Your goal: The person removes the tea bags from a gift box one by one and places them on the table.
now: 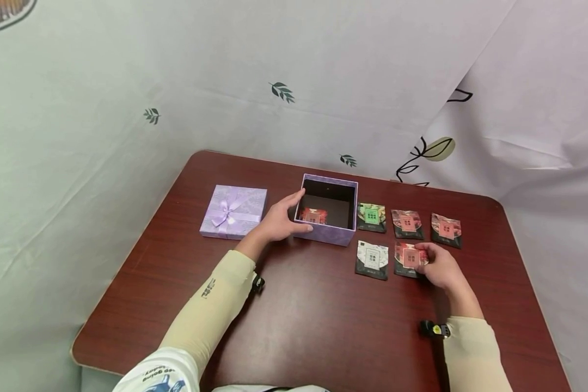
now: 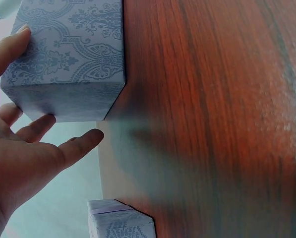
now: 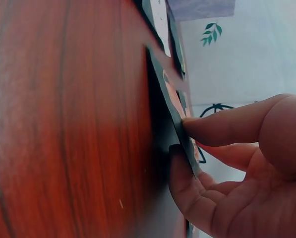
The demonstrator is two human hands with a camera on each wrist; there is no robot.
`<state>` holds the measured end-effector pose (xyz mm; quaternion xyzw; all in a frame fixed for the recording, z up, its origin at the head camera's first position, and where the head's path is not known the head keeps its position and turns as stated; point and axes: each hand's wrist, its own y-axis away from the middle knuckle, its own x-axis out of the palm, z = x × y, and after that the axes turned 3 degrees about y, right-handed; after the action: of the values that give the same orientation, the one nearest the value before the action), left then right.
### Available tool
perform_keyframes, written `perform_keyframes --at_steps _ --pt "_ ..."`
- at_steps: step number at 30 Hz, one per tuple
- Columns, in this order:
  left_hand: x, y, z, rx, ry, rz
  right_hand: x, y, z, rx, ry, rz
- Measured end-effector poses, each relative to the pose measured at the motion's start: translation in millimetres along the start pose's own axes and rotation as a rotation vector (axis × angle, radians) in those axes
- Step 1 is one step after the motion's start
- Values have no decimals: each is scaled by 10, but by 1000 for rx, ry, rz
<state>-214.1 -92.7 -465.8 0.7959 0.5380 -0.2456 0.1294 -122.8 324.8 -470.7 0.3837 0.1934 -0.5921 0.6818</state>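
My left hand (image 1: 276, 219) rests against the left front corner of an open purple gift box (image 1: 328, 234), thumb at the front wall and fingers along the left side. In the left wrist view the fingers look fairly straight beside the patterned box (image 2: 73, 49). A red sachet (image 1: 313, 215) lies inside, near the box's front. On the right, my right hand (image 1: 443, 267) pinches a red-and-black sachet (image 1: 406, 260) by its right edge. The right wrist view shows this sachet (image 3: 173, 101) tilted, its near edge off the table, with thumb above and a finger beneath.
A purple lid (image 1: 245, 209) with a ribbon bow lies left of the box. Right of the box are a green sachet (image 1: 372, 216), a white one (image 1: 372, 260) and two red ones (image 1: 408, 224). A fabric wall (image 1: 215, 98) stands behind the brown table (image 1: 294, 316).
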Motion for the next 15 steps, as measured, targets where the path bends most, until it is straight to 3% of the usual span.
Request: perform_keyframes --at_steps 15 --pt "1 -1 -12 -4 8 -2 50 39 -29 -26 198 -59"
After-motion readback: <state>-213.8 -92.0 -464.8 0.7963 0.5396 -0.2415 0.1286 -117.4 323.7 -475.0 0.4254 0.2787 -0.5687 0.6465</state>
